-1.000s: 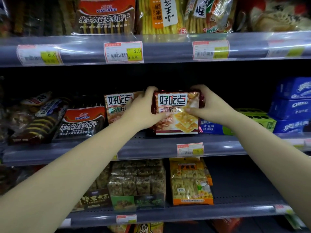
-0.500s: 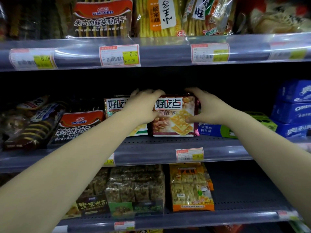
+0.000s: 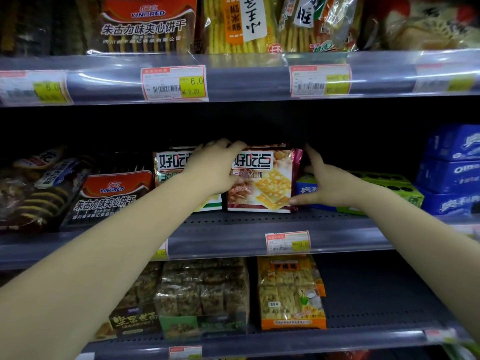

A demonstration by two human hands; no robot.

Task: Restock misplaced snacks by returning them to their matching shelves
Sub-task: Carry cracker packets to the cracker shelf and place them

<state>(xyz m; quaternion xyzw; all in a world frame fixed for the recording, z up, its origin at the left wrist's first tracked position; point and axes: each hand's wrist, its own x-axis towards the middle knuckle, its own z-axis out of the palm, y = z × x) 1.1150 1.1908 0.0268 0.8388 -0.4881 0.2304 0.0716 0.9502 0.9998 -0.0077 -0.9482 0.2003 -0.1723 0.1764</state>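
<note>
On the middle shelf (image 3: pixel 233 229), from the left: a brown Yinored pack (image 3: pixel 109 196) leans back, and just right of it stands a pack (image 3: pixel 168 167) of the same brand as the one we are placing. Our left hand (image 3: pixel 215 170) curls over the top left corner of the almond pack (image 3: pixel 265 183), fingers hooked behind the upper edge, and partly hides the matching pack. The almond pack stands upright on the shelf, touching its match on the left. Our right hand (image 3: pixel 330 183) is spread wide, thumb at the pack's lower right corner and fingers up along its right edge; whether it presses or merely touches we cannot tell. Just right lies a blue and green box (image 3: pixel 376 185), and far right a stack of Oreo boxes (image 3: pixel 452 167).

We judge the pack is nearly home. To finish well, we should square its face with its neighbour, seat it flat, let go gently so it does not tip forward, and keep clear of the green box.
</note>
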